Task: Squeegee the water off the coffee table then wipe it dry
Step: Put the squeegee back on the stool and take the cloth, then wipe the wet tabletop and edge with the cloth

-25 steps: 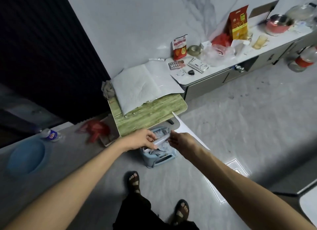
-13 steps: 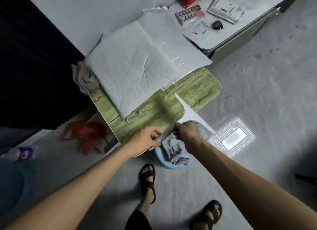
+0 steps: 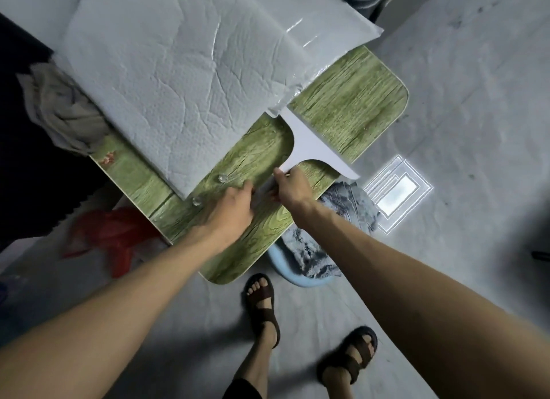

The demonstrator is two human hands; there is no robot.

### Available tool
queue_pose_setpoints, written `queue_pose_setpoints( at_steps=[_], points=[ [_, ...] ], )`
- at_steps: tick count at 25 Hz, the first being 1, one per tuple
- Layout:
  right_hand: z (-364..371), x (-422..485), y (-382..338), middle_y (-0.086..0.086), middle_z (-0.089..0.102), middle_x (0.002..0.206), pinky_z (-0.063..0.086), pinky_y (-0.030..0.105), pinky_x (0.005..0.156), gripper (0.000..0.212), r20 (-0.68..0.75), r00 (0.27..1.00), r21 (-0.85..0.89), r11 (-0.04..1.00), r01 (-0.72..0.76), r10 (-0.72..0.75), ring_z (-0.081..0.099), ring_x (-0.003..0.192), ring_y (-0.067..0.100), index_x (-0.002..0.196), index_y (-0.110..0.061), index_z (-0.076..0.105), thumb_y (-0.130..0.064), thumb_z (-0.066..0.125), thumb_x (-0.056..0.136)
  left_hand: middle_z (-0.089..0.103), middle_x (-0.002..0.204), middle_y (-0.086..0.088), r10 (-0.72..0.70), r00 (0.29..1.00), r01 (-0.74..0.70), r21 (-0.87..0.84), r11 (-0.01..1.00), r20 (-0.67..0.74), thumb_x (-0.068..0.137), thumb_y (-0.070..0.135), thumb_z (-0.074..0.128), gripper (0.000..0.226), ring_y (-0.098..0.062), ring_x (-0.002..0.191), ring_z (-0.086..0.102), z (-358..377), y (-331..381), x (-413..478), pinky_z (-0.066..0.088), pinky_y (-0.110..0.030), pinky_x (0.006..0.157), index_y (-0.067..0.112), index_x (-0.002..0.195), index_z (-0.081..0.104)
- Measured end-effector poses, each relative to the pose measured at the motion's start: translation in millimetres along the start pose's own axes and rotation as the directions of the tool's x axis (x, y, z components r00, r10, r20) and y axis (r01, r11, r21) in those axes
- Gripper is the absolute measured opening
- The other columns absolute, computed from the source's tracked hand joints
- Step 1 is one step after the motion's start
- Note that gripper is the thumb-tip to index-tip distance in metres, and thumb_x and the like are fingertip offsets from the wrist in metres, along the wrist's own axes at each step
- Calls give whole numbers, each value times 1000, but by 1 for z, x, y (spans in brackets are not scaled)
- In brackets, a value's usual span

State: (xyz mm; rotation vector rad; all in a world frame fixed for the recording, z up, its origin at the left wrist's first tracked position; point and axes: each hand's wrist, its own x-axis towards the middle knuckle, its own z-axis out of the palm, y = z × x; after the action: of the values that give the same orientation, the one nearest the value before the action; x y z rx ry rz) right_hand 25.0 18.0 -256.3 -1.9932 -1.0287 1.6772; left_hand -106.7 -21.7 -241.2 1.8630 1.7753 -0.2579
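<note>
On the green wood-grain coffee table [image 3: 351, 100], seen from the head camera, a white T-shaped squeegee [image 3: 306, 142] lies across the near right part of the top. Its long blade runs from the corner of a glossy white sheet [image 3: 312, 35] out past the table's right edge. Whether the blade presses on the wood cannot be told.

Both hands are on its handle. The right hand [image 3: 293, 190] grips it just below the neck, fingers curled round it and thumb on top. The left hand [image 3: 229, 211] holds the lower end, fingers curled under and mostly hidden by the back of the hand.

Just left of the left hand, two water drops [image 3: 221, 178] sit on the bare wood, at the edge of a wrinkled white textured sheet [image 3: 166, 80] that covers most of the far half of the table. A crumpled grey-brown rag [image 3: 65, 115] lies at the table's left end.

On the floor to the right, partly under the table, stands a light blue basin [image 3: 297, 279] with a grey cloth [image 3: 342, 214] bunched in it. A red plastic bag [image 3: 110, 235] lies to the left. The person's feet are in brown sandals [image 3: 262, 297].
</note>
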Motion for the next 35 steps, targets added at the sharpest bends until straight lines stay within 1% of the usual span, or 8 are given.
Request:
queue_pose_setpoints(
  at_steps=[5,10,13,16,21,26,28,35],
  points=[
    [-30,-26,25,4,65,82,52,23,54,22,129,992,153,988,-35,16,63,64,14,105,-5,61,-23,50,100,60,109,-11,7,992,6,110,994,-123,88,20,62,38,-26,89,63,-12,15,-9,48,-37,65,11,120,45],
    [-108,-58,161,2,70,113,50,30,83,30,70,993,-466,883,-55,99,66,97,23,123,-17,63,-25,56,94,59,110,-6,280,954,-260,-175,950,107,90,13,57,31,-13,76,56,45,88,-39,45,-25,57,14,118,46],
    [-113,-48,181,7,63,130,44,34,95,39,190,975,-540,842,7,114,58,116,28,135,-19,55,-24,53,96,52,126,-15,131,939,-85,-152,985,319,91,22,57,45,-28,105,57,87,102,-30,50,-42,85,11,130,37],
    [-111,-27,219,14,59,131,41,35,96,41,214,977,-527,841,126,-12,56,117,31,135,-12,54,-20,54,96,25,153,-20,-15,954,41,-79,996,300,90,28,59,72,-34,142,26,141,105,-6,33,-49,112,5,146,19],
    [-113,-14,242,13,60,129,40,32,98,39,196,975,-428,885,181,-105,55,116,28,130,-8,57,-15,58,92,33,150,-22,-228,960,233,-14,972,160,91,35,59,71,-35,137,35,170,95,19,39,-40,108,2,145,27],
    [-129,-39,222,9,63,127,43,37,101,38,156,988,-234,972,22,15,58,115,26,132,-15,55,-25,55,96,62,120,-16,-126,978,138,-61,989,168,77,37,77,53,-33,110,59,139,133,10,49,-39,87,4,113,57],
    [-147,-63,204,6,67,118,47,39,99,32,77,990,54,991,-125,121,61,110,24,124,-16,62,-31,53,97,64,115,-11,-36,989,53,-119,991,141,73,36,80,48,-29,105,60,109,161,-1,49,-37,83,9,107,60],
    [-291,-180,112,3,63,77,48,34,80,43,154,967,768,591,-248,205,61,76,20,89,-15,65,-56,53,89,70,109,-2,389,897,-391,-33,920,209,62,33,88,50,-16,93,58,-39,323,-60,37,-23,74,19,104,65]
  ],
)
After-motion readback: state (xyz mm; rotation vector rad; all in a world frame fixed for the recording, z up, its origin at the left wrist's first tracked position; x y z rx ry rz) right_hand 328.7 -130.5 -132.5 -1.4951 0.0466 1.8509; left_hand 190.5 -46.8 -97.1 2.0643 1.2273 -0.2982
